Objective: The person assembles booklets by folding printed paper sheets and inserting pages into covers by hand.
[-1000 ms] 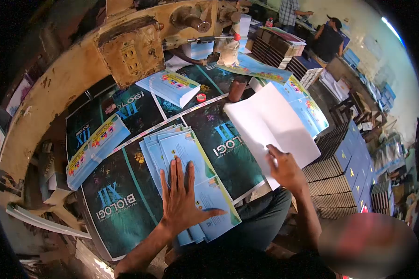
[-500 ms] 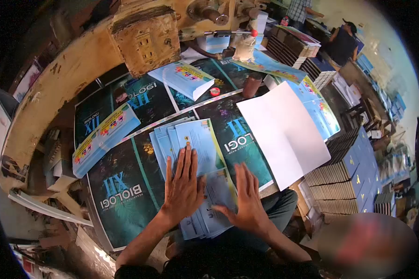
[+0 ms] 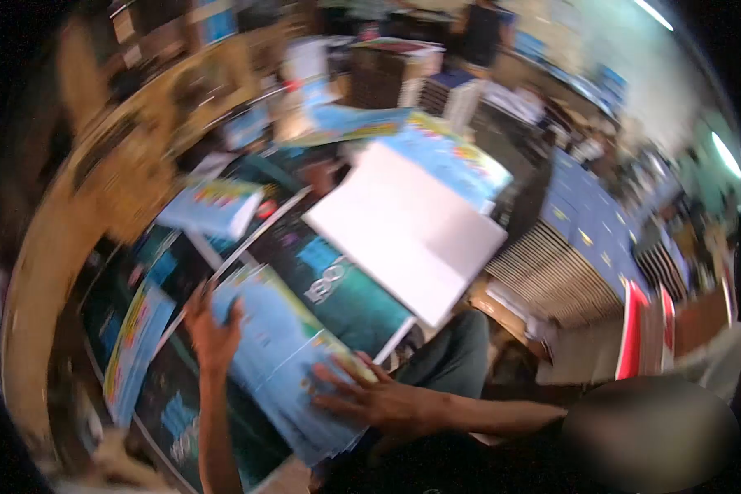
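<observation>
A fanned pile of light-blue printed cover sheets (image 3: 276, 350) lies in front of me on dark teal printed sheets (image 3: 337, 288). My left hand (image 3: 212, 325) is at the pile's upper left edge, with its fingers apart; blur hides whether it touches the paper. Across the lower right of the pile rests my right hand (image 3: 379, 397), fingers spread flat on the blue paper. To the right of the pile, a large white sheet (image 3: 412, 235) with a crease lies over the dark sheets. The frame is smeared by motion.
Folded blue covers (image 3: 140, 350) lie at the left, more blue covers (image 3: 210, 206) behind. A worn yellowish machine frame (image 3: 123, 173) curves along the left. Tall stacks of blue-covered books (image 3: 584, 239) stand at right, near a box with red items (image 3: 634, 329). A person (image 3: 479, 37) is at the back.
My view has turned to the right, so the scene sits further left. My left hand has gone from the pile's top to its left edge; my right hand has come down onto the pile.
</observation>
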A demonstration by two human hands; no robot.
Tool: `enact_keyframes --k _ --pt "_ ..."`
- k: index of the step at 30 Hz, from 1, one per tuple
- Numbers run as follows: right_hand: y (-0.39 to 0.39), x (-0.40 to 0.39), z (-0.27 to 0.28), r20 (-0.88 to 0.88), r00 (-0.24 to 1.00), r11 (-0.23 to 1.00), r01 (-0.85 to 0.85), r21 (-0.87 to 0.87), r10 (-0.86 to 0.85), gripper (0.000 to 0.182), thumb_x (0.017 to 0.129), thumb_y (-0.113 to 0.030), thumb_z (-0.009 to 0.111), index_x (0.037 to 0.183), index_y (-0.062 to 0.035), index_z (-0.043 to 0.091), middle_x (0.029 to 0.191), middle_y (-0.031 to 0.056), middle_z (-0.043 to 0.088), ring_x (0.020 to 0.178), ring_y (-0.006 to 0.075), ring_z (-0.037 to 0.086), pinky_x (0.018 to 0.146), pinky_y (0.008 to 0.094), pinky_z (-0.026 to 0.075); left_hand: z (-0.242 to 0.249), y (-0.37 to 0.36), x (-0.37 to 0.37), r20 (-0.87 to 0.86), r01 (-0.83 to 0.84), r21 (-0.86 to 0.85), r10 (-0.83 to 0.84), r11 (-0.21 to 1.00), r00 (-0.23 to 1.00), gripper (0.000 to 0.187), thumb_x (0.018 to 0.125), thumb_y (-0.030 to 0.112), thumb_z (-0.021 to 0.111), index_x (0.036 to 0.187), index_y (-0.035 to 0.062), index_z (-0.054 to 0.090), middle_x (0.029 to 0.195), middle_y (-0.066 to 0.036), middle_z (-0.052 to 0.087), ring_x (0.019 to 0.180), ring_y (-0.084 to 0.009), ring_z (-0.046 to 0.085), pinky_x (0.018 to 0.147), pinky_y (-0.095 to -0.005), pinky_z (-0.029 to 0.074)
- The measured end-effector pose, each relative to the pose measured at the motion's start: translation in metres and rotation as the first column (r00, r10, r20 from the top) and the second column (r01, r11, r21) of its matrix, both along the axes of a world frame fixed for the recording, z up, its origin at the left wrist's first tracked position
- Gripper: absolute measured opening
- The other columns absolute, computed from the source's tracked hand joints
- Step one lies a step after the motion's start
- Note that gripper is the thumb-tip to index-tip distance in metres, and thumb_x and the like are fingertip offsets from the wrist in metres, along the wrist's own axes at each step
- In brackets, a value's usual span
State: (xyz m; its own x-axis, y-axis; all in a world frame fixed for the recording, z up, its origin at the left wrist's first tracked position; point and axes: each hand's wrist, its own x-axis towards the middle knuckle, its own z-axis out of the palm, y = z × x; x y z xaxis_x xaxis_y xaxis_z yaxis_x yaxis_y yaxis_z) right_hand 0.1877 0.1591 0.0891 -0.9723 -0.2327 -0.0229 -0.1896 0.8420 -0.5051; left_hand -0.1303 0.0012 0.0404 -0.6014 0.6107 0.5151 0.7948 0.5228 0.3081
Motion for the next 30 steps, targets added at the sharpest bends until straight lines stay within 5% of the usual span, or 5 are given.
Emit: enact_keyframes --k 6,13,18,22,30 --pt "-0.016 -0.040 -0.020 -0.224 0.970 0.990 -0.063 0.125 0.090 0.120 0.054 -0.049 0.093 0.151 -0.0061 0.036 0.167 0.0288 0.013 0.156 0.0475 0.006 0.122 0.0726 0.006 -0.006 -0.009 -0.005 0.598 -0.020 0.287 -0.163 0.958 0.785 0.047 0.095 0.020 0.073 0.136 0.0021 0.061 0.127 -0.021 0.059 0.122 -0.0380 0.057 0.102 -0.0529 0.046" --pt "-0.026 -0.056 -0.018 -0.077 0.981 0.984 -0.172 0.054 0.176 0.121 0.059 -0.058 0.091 0.149 -0.0038 0.031 0.164 0.0351 0.012 0.155 0.0504 0.009 0.120 0.0756 0.001 0.052 -0.009 0.071 -0.223 -0.190 -0.324 0.121 0.927 0.967 0.069 0.106 0.049 0.044 0.163 0.0139 0.027 0.169 -0.017 0.023 0.157 -0.0377 0.018 0.123 -0.0628 0.008" --pt "-0.032 -0.044 -0.031 -0.187 0.960 0.961 -0.167 0.221 0.210 0.120 0.060 -0.048 0.089 0.155 -0.0053 0.029 0.165 0.0297 0.022 0.156 0.0431 0.018 0.118 0.0775 0.008 0.031 -0.009 0.129 0.160 0.025 -0.392 0.042 0.920 0.986 0.074 0.103 0.045 0.041 0.162 0.0017 0.027 0.168 -0.025 0.021 0.156 -0.0426 0.018 0.123 -0.0622 0.008" --pt "0.031 -0.051 0.044 0.146 0.968 0.941 -0.153 -0.301 0.204 0.083 0.077 -0.053 0.083 0.138 -0.0061 0.052 0.156 0.0272 0.042 0.150 0.0431 0.034 0.124 0.0544 0.026 0.041 -0.004 0.139 0.095 -0.011 -0.352 0.048 0.936 0.994 0.079 0.100 0.045 0.051 0.157 -0.0054 0.030 0.165 -0.028 0.025 0.155 -0.0423 0.020 0.124 -0.0605 0.008" --pt "0.118 -0.039 0.015 -0.185 0.732 0.732 0.676 0.077 -0.656 0.074 0.091 -0.048 0.073 0.135 0.0077 0.053 0.145 0.0362 0.046 0.131 0.0529 0.048 0.104 0.0584 0.044 0.048 -0.012 0.140 0.426 0.082 -0.367 0.088 0.927 0.900 0.087 0.093 0.054 0.066 0.150 -0.0076 0.041 0.158 -0.026 0.037 0.149 -0.0404 0.032 0.123 -0.0605 0.014"
